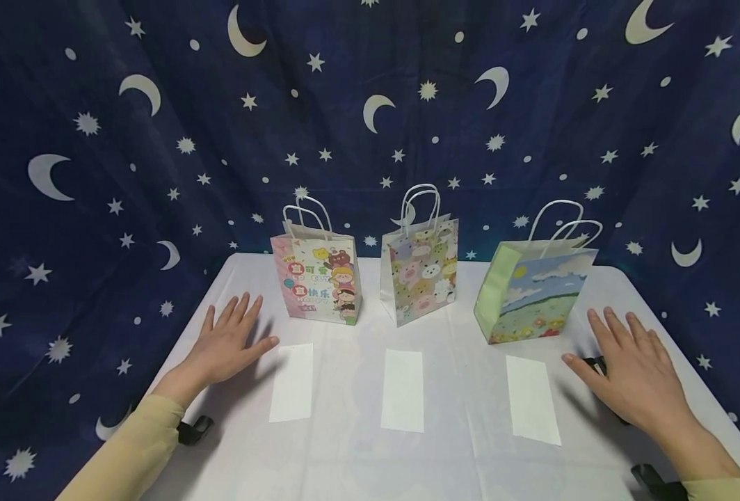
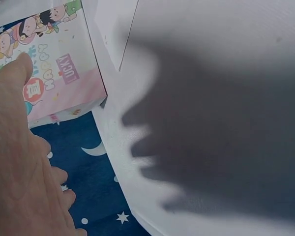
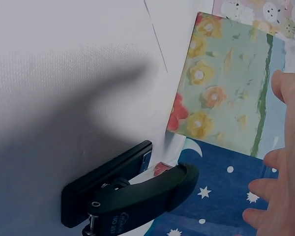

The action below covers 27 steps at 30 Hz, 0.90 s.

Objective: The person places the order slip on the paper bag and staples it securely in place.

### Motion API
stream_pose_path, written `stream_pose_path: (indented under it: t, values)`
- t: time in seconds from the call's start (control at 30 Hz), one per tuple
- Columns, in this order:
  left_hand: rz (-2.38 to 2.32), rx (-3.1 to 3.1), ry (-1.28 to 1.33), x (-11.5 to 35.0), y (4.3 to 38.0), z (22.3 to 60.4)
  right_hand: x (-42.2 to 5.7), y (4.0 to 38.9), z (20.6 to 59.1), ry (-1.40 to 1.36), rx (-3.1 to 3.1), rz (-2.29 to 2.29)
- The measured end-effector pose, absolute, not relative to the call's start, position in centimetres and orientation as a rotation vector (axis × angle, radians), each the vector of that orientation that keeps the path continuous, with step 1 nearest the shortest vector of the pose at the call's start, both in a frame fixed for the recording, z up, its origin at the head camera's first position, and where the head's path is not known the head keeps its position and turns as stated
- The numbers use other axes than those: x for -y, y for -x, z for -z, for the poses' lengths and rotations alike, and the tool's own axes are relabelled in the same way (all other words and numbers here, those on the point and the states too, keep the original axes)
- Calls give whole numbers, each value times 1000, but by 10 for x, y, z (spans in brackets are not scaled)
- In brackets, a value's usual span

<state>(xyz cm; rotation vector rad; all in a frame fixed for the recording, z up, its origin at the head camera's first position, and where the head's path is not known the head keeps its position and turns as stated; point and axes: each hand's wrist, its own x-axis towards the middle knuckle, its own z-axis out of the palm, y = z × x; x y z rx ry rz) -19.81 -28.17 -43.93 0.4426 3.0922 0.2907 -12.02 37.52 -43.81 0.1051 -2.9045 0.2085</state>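
Starting at the near edge: pale yellow sleeves at left and right, with black wrist gear on both. Next, on the white tabletop, a row of three paper slips: left slip, middle slip, right slip. Laid flat and well apart, one in front of each bag — at a guess, to keep every slip matched to its own bag. Just right of the right slip, partly under a hand, a black stapler. Probably parked there to be within easy reach without cluttering the row.

Now the hands. Left hand palm down, fingers spread toward the far side, thumb out toward the left slip. Right hand much the same, over the stapler, thumb pointing left. Holding nothing in either one — loose, relaxed fingers, no grip at all. Going by the shadows, raised off the cloth.

Farther back, three paper bags: left bag, middle bag, right bag. All standing upright with handles up, likely for easy access from above. Can't tell about anything inside. Behind everything, a dark blue moon-and-star curtain.
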Motion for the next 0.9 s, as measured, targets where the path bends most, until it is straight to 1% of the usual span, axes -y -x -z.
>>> stream_pose_path:
  t: [0.53, 0.9]
  values:
    - [-339, -3085, -521, 280, 193, 445, -363, 110, 436, -212, 2807, -206]
    - [-452, -3039, -574, 275, 191, 441, -349, 110, 429, -245, 2785, -270]
